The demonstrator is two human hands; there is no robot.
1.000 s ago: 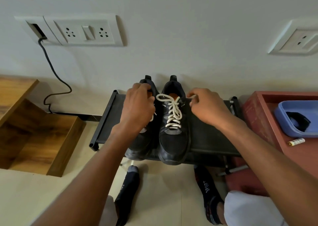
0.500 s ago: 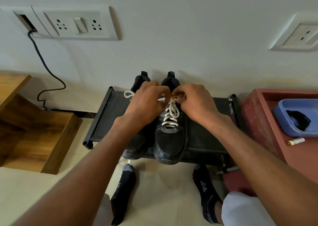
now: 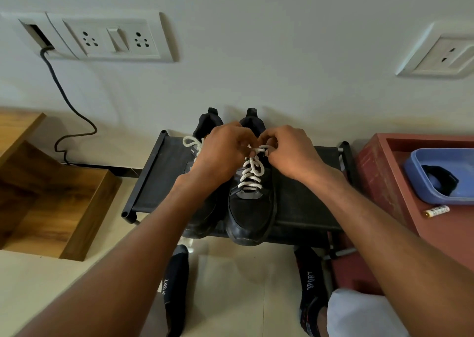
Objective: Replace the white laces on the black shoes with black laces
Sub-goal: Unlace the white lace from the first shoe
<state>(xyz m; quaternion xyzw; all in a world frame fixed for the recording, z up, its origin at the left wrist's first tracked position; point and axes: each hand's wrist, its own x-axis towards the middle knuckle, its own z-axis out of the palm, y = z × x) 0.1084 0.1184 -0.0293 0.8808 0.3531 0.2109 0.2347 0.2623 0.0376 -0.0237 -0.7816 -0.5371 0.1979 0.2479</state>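
Two black shoes stand side by side on a low black rack point(image 3: 151, 183), heels toward the wall. The right shoe point(image 3: 250, 208) carries a white lace point(image 3: 250, 174) criss-crossed up its tongue. My left hand point(image 3: 220, 157) and my right hand point(image 3: 289, 152) meet above that shoe's top eyelets, each pinching the white lace there. The left shoe point(image 3: 205, 125) lies mostly under my left forearm; a loop of its white lace point(image 3: 191, 142) shows on the rack beside it.
A red cabinet point(image 3: 379, 172) stands at the right with a blue tray point(image 3: 420, 183) holding something black, and a small battery point(image 3: 436, 210). A wooden step point(image 3: 64, 208) is at the left. A black cable point(image 3: 66, 100) hangs from the wall socket. My socked feet are below the rack.
Both hands came together from the sides of the shoes to the top of the right shoe's white lace and now pinch it.
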